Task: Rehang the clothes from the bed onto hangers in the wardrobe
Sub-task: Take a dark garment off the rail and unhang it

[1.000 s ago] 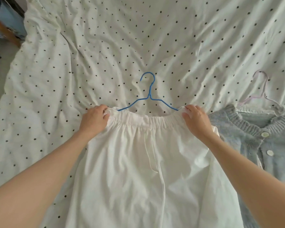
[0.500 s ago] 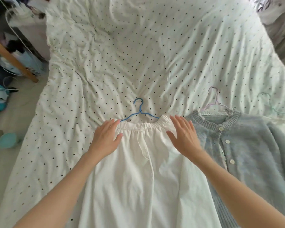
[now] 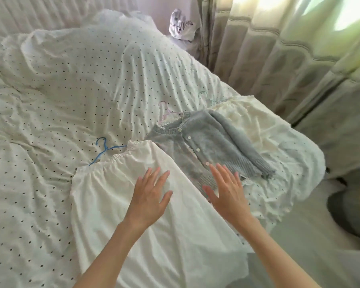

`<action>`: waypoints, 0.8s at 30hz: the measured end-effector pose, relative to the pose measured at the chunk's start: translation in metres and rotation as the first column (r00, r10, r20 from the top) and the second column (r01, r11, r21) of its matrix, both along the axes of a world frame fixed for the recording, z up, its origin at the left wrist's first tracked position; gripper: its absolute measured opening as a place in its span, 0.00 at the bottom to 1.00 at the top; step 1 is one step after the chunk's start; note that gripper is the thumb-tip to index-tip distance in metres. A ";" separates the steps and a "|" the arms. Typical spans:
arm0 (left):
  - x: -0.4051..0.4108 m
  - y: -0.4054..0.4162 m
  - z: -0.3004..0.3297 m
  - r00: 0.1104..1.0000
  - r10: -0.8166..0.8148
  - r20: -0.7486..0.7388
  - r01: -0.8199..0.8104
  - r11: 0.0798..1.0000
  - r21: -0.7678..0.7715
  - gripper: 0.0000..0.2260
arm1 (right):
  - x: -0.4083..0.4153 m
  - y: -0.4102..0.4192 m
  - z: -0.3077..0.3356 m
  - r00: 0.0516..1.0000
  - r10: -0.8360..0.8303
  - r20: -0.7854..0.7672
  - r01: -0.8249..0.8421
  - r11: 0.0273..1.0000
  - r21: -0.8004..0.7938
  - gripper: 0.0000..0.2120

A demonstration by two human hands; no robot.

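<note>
The white garment (image 3: 154, 225) lay flat on the bed (image 3: 50, 125), its gathered waistband threaded on a blue hanger (image 3: 104, 150) whose hook pointed up toward the pillows. Just to its right was a grey-blue cardigan (image 3: 212, 148) on a pale pink hanger (image 3: 167, 112), partly lying over another white piece (image 3: 264, 129) with a light teal hanger (image 3: 208, 97). Both hands were flat, fingers spread, holding nothing: the left hand (image 3: 150, 196) over the white garment, the right hand (image 3: 229, 194) over the cardigan's hem; couldn't tell if they actually touched the fabric. Curtains (image 3: 279, 48) hung past the bed's right side.
</note>
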State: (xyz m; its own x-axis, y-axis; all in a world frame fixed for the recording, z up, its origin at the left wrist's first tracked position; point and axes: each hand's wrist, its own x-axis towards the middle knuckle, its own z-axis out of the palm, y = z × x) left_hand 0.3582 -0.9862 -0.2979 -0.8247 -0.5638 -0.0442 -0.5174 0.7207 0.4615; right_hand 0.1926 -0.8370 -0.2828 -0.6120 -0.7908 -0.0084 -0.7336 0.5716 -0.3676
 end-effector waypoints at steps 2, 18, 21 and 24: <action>-0.020 0.026 0.011 0.995 -0.099 -0.002 0.099 0.995 -0.018 0.25 | -0.005 0.043 0.008 0.997 -0.082 -0.017 0.082 0.997 -0.006 0.28; -0.251 0.360 0.082 0.638 -0.761 -0.122 0.753 0.649 -0.109 0.27 | -0.076 0.436 0.082 0.565 -0.822 -0.075 0.814 0.570 -0.108 0.27; -0.293 0.442 0.098 0.527 -0.832 -0.172 0.817 0.552 -0.164 0.30 | -0.088 0.502 0.101 0.451 -0.888 -0.090 0.880 0.460 -0.122 0.27; -0.323 0.521 0.112 0.429 -0.882 -0.195 0.871 0.461 -0.169 0.28 | -0.094 0.561 0.118 0.347 -0.932 -0.100 0.924 0.358 -0.132 0.27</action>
State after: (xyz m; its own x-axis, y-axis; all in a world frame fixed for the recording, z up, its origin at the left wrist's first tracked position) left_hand 0.0354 -0.4652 -0.1854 -0.8553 0.4721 0.2137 0.5165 0.7432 0.4253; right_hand 0.0985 -0.2759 -0.1651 -0.9448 0.2877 0.1568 0.2154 0.9060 -0.3644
